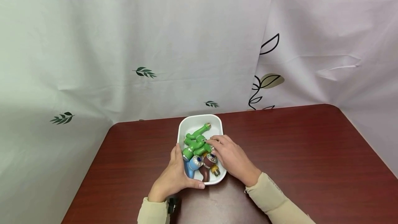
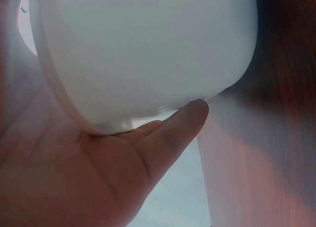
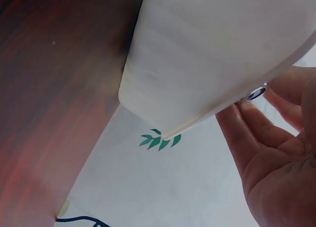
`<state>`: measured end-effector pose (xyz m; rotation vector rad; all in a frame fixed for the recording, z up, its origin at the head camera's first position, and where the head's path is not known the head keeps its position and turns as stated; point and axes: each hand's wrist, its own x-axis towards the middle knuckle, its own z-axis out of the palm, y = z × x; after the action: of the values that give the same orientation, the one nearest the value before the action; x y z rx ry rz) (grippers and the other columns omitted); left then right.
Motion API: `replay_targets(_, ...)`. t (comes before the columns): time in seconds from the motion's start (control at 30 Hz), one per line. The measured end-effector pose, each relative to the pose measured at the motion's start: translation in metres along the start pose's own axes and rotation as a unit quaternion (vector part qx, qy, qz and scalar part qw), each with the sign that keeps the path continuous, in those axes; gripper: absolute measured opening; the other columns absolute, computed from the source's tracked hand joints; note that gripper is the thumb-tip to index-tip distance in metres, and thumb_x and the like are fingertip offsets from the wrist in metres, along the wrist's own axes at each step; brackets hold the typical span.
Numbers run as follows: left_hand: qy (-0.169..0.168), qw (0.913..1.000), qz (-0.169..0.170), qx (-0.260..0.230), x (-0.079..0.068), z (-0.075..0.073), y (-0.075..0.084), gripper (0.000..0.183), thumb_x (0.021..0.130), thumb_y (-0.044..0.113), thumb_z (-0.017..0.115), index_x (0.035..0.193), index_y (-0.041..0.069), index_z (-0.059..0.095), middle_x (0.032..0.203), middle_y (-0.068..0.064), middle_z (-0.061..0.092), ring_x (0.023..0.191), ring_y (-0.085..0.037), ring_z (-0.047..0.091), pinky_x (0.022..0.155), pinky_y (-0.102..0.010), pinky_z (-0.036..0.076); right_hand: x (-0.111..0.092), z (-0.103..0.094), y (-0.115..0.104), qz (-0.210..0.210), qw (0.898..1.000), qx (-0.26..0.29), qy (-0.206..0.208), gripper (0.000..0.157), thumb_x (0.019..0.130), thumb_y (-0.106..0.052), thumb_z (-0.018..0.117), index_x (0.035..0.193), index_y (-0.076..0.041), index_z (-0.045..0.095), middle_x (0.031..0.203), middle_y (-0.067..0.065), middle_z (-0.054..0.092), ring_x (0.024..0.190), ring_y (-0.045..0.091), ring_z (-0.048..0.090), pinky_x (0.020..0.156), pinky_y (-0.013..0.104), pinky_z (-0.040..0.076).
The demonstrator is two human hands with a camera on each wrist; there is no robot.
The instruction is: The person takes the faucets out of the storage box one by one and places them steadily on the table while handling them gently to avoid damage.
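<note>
A white tray (image 1: 200, 118) stands on the table, holding several plastic taps with threaded metal ends. Green taps (image 1: 193, 145) lie piled in its middle and far part. A blue tap (image 1: 190, 167), a brown tap (image 1: 204, 173) and a yellow tap (image 1: 215, 170) lie at the near end. My left hand (image 1: 172, 177) holds the tray's near left corner, thumb along the near wall (image 2: 148, 49). Over the right rim, my right hand (image 1: 231, 155) grips a green tap on the pile. A blue-centred tap knob (image 3: 256, 93) shows between its thumb and fingers.
The tray is near the back edge of a dark red-brown table (image 1: 280, 148). A pale cloth (image 1: 192, 51) printed with leaves hangs behind the table and along its sides.
</note>
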<state>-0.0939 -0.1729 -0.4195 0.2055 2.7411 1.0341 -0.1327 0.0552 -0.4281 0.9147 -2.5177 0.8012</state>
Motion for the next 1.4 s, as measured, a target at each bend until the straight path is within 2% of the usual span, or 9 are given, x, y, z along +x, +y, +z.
replay_targets(0.33, -0.001, 1.0000, -0.003, 0.003, 0.000, -0.001, 0.001, 0.158, 0.053, 0.056, 0.096, 0.157, -0.008, -0.004, 0.162, -0.026, 0.006, 0.142, -0.042, 0.032, 0.105, -0.050, 0.042, 0.002, -0.007, 0.002, -0.013, 0.999, 0.024, 0.028, 0.034, 0.090, -0.009, 0.076, 0.123, -0.005, 0.069, 0.122, 0.007, 0.065, 0.112, 0.022, 0.059, 0.093, 0.039, 0.051)
replay_targets(0.77, -0.001, 1.0000, 0.004, 0.005, 0.000, 0.000, -0.002, 0.158, 0.053, 0.057, 0.096, 0.156, -0.009, -0.004, 0.160, -0.028, 0.006, 0.142, -0.043, 0.032, 0.106, -0.050, 0.041, 0.001, -0.021, 0.005, 0.000, 0.999, 0.029, 0.031, 0.032, 0.093, -0.007, 0.072, 0.125, -0.006, 0.067, 0.127, 0.008, 0.063, 0.118, 0.023, 0.057, 0.099, 0.040, 0.049)
replay_targets(1.4, -0.003, 1.0000, -0.006, 0.007, 0.000, 0.000, -0.001, 0.158, 0.053, 0.056, 0.096, 0.157, -0.008, -0.004, 0.162, -0.028, 0.005, 0.143, -0.043, 0.030, 0.107, -0.051, 0.040, 0.001, -0.029, 0.016, -0.019, 0.995, 0.045, 0.091, 0.036, 0.090, 0.000, 0.073, 0.125, -0.003, 0.066, 0.131, 0.011, 0.061, 0.122, 0.027, 0.055, 0.101, 0.042, 0.047)
